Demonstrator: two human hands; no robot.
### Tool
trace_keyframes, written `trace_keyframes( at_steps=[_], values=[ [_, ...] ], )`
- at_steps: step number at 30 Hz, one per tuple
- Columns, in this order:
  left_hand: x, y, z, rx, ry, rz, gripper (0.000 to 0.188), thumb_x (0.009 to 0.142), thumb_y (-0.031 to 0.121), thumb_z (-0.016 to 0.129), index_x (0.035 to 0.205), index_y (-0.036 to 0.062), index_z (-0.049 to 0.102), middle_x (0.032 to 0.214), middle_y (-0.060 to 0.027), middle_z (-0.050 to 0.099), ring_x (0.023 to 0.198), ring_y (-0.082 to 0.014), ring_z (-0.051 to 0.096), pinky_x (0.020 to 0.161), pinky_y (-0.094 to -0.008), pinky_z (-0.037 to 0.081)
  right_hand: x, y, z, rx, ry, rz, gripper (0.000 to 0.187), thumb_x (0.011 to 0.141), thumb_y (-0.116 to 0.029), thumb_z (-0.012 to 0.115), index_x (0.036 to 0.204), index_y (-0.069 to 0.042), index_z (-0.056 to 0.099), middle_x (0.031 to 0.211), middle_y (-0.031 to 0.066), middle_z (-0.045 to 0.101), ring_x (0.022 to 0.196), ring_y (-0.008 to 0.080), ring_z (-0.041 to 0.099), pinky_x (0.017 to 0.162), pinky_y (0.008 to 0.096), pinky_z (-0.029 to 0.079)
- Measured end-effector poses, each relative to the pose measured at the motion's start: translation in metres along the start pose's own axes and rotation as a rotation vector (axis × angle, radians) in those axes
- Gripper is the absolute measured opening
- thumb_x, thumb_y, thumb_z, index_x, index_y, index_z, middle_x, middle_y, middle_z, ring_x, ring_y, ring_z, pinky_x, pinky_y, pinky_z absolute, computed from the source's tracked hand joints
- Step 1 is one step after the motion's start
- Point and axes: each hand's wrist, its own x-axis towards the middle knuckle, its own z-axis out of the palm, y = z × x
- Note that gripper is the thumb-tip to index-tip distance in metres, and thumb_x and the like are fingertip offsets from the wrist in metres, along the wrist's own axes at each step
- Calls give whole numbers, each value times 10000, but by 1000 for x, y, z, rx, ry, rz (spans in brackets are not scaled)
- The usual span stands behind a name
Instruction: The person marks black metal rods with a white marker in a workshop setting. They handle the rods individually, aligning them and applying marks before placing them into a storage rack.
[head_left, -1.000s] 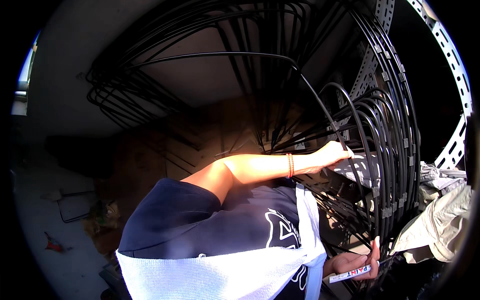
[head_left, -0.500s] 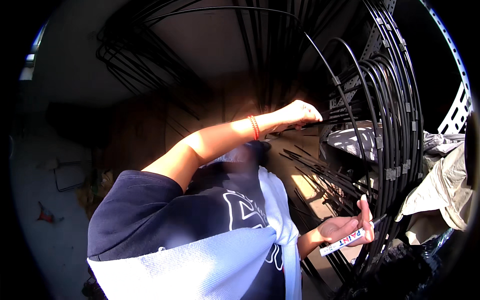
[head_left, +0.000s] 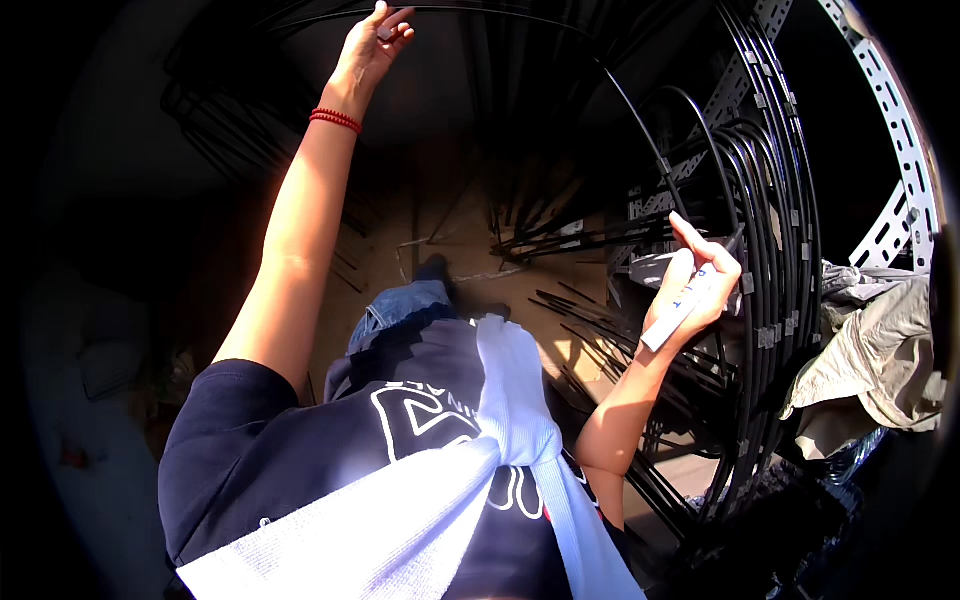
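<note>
My left hand (head_left: 375, 45), with a red beaded bracelet (head_left: 336, 120) at the wrist, is raised to the top edge. Its thumb and fingers close around a long thin black rod (head_left: 630, 101), which arches across the top and bends down toward the right. In my right hand (head_left: 715, 285) is a white paint marker (head_left: 675, 318), lying across the palm with its black end pointing up and away. The right index finger stretches out to the lower part of the arched rod and seems to touch it.
A dense bundle of black rods with small metallic tags (head_left: 770, 335) runs down the right side. Beyond stand a perforated grey metal frame (head_left: 885, 95) and a beige cloth (head_left: 865, 350). More black rods (head_left: 575, 310) jut out in the middle, above a brown floor surface (head_left: 470, 240).
My left hand has swung up and left from the middle to the top of the arched rod. My right hand, still holding the marker, has risen from the lower right to the rod's lower part.
</note>
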Motion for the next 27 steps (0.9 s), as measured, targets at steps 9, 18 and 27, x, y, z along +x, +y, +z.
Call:
trace_keyframes(
  at_steps=[9, 18, 27],
  values=[
    [29, 3, 6, -300, 64, -301, 309, 900, 186, 481, 1033, -78, 389, 1141, -274, 447, 589, -136, 471, 795, -377, 522, 127, 76, 121, -380, -340, -89, 136, 814, -36, 482, 934, -65, 427, 790, 175, 578, 758, 393, 565, 642, 425, 441],
    [0, 11, -19, -257, -144, -120, 278, 933, 267, 403, 933, 10, 508, 1131, -230, 527, 731, -147, 582, 753, -263, 523, 147, 109, 164, -306, -578, 266, 78, 815, -29, 446, 892, -39, 458, 794, 90, 586, 849, 164, 585, 709, 255, 433],
    [-100, 71, -71, -216, 96, 125, 311, 920, 326, 419, 875, 35, 520, 1018, -221, 584, 747, -172, 633, 614, -203, 525, 139, 111, 185, -389, -669, 300, 217, 845, -211, 567, 776, -37, 457, 606, 23, 487, 549, 95, 496, 527, 235, 395]
  ],
)
